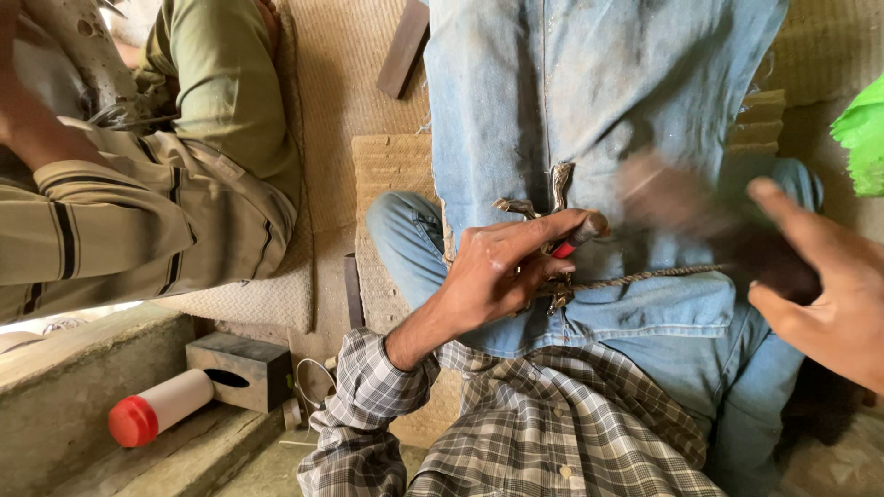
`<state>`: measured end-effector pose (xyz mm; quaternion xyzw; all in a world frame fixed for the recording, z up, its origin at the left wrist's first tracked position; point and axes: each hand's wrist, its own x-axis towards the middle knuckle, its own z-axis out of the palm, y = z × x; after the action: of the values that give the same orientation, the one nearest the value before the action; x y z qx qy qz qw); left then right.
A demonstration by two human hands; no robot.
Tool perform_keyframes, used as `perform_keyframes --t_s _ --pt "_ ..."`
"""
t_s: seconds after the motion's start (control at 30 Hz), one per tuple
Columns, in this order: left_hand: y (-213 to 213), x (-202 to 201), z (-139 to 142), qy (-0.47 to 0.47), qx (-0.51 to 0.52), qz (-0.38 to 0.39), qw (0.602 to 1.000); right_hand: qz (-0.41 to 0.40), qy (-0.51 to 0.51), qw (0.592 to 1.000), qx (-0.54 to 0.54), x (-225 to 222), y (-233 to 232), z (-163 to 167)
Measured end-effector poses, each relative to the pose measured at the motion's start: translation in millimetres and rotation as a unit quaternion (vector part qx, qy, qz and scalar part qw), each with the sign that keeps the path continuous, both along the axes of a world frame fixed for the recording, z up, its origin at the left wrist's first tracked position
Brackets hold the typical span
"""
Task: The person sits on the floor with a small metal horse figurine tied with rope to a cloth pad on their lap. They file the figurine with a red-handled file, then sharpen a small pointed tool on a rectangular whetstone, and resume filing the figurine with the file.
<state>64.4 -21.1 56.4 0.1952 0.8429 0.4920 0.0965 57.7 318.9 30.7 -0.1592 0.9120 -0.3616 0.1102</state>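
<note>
Sitting on woven mats (387, 175), left hand (502, 271) pinching metal piece (552, 198), right hand (820, 276) gripping blurred tool (700, 216).

Hands at work on a metal piece over a denim lap

Left hand (502, 271), centre frame, pinches a red-handled tool (578, 237) against a small metal piece (552, 189) tied with cord (645, 276); right hand (820, 276), right edge, motion-blurred, grips a dark object (737, 235). Lower left: white bottle with red cap (158, 408), dark block (238, 368).

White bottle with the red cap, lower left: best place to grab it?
Likely the white body of the bottle, taken from above. It lies on its side on the ledge, its far end against the dark block, so the cylinder's long sides are exposed; the red cap is shorter.
</note>
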Motion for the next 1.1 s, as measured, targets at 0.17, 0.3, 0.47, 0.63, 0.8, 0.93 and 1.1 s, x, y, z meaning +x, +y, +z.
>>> perform_keyframes --t_s 0.17,0.3,0.47,0.63,0.8,0.93,1.1 --pt "-0.4 -1.4 -0.9 0.012 0.010 -0.004 1.000 -0.017 -0.037 0.999 -0.018 -2.3 0.3 -0.1" --pt "-0.3 -1.1 -0.5 0.002 0.016 -0.002 1.000 -0.023 -0.039 0.998 -0.032 -5.1 -1.0 -1.6" --pt "-0.7 -1.7 0.8 -0.009 0.025 -0.004 1.000 -0.012 -0.020 0.999 -0.030 -7.6 -3.1 1.3" --pt "-1.1 -2.3 3.0 -0.018 0.036 -0.006 0.999 -0.002 -0.031 0.999 0.012 -8.5 -2.5 2.2" --pt "-0.2 -3.2 2.8 -0.010 0.034 -0.007 0.999 -0.010 -0.015 0.997 -0.079 -8.7 -1.2 0.5" --pt "-0.4 -3.7 1.7 -0.014 0.030 -0.007 0.999 0.024 -0.008 0.993 0.111 -8.0 -1.1 0.9" --pt "3.4 -2.0 2.3 -0.003 0.013 0.003 1.000 0.007 0.009 0.997 0.080 -7.2 0.1 1.3"
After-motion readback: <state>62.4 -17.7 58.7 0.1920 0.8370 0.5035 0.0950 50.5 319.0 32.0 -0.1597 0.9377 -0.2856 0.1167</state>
